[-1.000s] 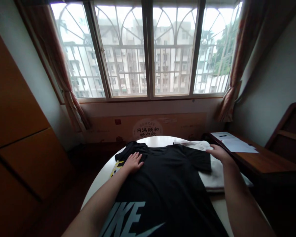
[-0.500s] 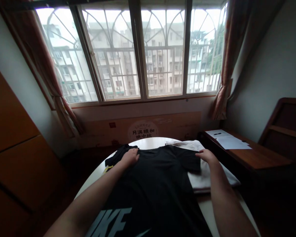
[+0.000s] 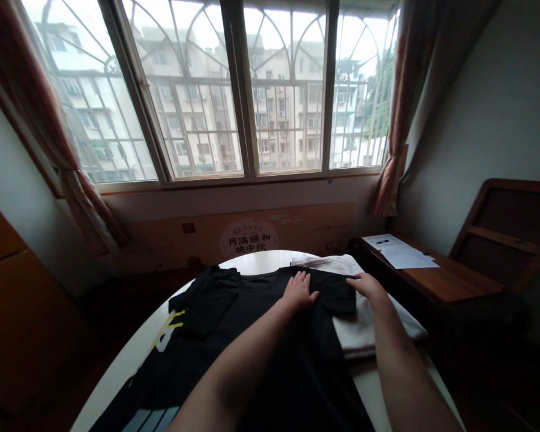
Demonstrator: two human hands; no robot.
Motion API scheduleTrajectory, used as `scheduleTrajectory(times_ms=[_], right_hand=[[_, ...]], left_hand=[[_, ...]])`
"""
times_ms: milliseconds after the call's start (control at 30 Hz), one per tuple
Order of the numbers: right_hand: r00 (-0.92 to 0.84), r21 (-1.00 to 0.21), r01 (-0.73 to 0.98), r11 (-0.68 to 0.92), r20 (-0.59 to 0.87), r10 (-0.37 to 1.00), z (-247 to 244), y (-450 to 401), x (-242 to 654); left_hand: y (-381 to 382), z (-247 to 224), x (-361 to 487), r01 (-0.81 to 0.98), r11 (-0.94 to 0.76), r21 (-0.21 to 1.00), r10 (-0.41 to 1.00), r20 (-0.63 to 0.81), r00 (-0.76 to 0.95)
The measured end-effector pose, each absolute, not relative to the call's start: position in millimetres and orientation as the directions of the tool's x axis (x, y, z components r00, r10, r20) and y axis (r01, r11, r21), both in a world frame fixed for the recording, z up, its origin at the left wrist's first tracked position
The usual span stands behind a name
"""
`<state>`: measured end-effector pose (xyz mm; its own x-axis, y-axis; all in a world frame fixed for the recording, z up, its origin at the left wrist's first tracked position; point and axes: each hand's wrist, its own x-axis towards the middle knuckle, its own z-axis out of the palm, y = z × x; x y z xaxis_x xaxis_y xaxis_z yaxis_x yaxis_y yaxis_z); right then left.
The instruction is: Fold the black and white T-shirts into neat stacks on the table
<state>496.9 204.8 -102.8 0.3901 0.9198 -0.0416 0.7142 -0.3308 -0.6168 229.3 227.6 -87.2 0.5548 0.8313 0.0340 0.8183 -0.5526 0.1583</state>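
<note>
A black T-shirt (image 3: 261, 300) lies spread on a round white table (image 3: 117, 372), its neckline towards the window. Across its chest my left hand (image 3: 299, 291) rests flat near the base of the right-side sleeve, fingers spread. My right hand (image 3: 368, 285) has its thumb and fingertips closed on the outer end of that sleeve (image 3: 337, 291). Under the sleeve is a folded white garment (image 3: 364, 336). Beside the T-shirt's left part lies more black cloth with yellow and white marks (image 3: 168, 327). A grey print shows low on the shirt, partly hidden by my left forearm.
A wooden desk (image 3: 459, 282) with white papers (image 3: 402, 252) stands to the right, and a brown chair or panel (image 3: 513, 222) rises behind it. Beyond the table, a printed board (image 3: 297, 228) leans below the barred window. Curtains (image 3: 391, 174) hang at both sides.
My left hand has moved right across the T-shirt, from the left shoulder to near the right-side sleeve, and lies open. My right hand stays at the sleeve end. The view has shifted slightly.
</note>
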Motion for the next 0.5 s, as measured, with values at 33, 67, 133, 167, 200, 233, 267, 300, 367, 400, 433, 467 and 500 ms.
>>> scheduleTrajectory(times_ms=[33,67,133,167,200,233,267,300,367,400,433,467,500], right_hand=[[0.398,-0.611,0.716,-0.337,-0.040,0.917,-101.8,203.8,496.0],[0.410,-0.604,0.718,-0.346,-0.035,0.912,-100.3,202.5,494.7],[0.440,-0.593,0.718,-0.365,-0.021,0.898,-96.0,199.3,491.2],[0.455,-0.588,0.716,-0.375,-0.014,0.890,-93.1,197.5,489.2],[0.468,-0.585,0.715,-0.384,-0.007,0.884,-89.9,195.8,487.0],[0.479,-0.583,0.713,-0.388,0.001,0.878,-86.4,194.0,484.8],[0.487,-0.584,0.713,-0.389,0.012,0.874,-82.6,192.4,482.7],[0.492,-0.585,0.713,-0.386,0.026,0.870,-78.6,191.0,480.6],[0.501,-0.591,0.716,-0.371,0.066,0.863,-70.2,188.5,476.6],[0.501,-0.596,0.720,-0.356,0.090,0.861,-65.8,187.4,474.4],[0.497,-0.602,0.724,-0.337,0.117,0.860,-61.4,186.5,472.0],[0.488,-0.612,0.728,-0.310,0.145,0.860,-57.0,185.8,469.2],[0.476,-0.625,0.730,-0.277,0.174,0.862,-52.5,185.2,466.0]], left_hand=[[228.5,-90.2,229.2,0.818,-0.549,0.169,0.833,0.030,0.553],[229.0,-92.4,228.6,0.818,-0.547,0.178,0.833,0.028,0.552],[229.3,-94.9,227.2,0.816,-0.547,0.189,0.833,0.027,0.552],[229.3,-95.1,226.7,0.814,-0.547,0.193,0.833,0.026,0.553],[229.2,-95.0,226.4,0.813,-0.548,0.194,0.832,0.027,0.555],[229.3,-94.6,226.2,0.812,-0.550,0.195,0.831,0.027,0.556],[229.5,-94.0,226.0,0.812,-0.550,0.195,0.830,0.028,0.556],[229.8,-93.3,225.9,0.812,-0.551,0.194,0.830,0.029,0.557],[230.9,-92.3,225.5,0.814,-0.549,0.190,0.832,0.033,0.554],[231.7,-91.9,225.2,0.817,-0.545,0.188,0.835,0.035,0.549],[232.5,-91.7,224.9,0.820,-0.541,0.187,0.838,0.037,0.544],[233.5,-91.7,224.6,0.824,-0.535,0.186,0.842,0.040,0.538],[234.4,-91.9,224.3,0.828,-0.529,0.185,0.846,0.041,0.531]])
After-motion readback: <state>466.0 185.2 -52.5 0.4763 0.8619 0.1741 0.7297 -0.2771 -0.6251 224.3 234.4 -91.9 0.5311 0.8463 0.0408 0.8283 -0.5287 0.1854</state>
